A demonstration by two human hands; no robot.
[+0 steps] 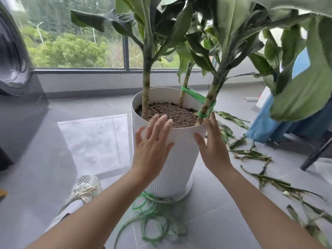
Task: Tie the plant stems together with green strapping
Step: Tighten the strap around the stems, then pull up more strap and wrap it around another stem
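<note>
A tall white ribbed pot (177, 159) of soil stands on the floor with three leafy stems. Green strapping (195, 95) runs between the back stem (185, 87) and the right stem (209, 99) and wraps the right stem low down. The left stem (145, 87) stands apart, with no strap on it. My left hand (152, 142) lies flat with straight fingers on the pot's near rim. My right hand (212, 146) presses flat against the pot's right side, its fingertips close to the wrapped strap. Neither hand holds anything.
A loose tangle of green strapping (158, 216) lies on the grey tiles in front of the pot. Cut leaves (255, 155) are scattered to the right. A blue sheet (280, 126) and a dark chair leg (316, 153) are at the right, a dark appliance (18, 87) at the left, my shoe (86, 187) below.
</note>
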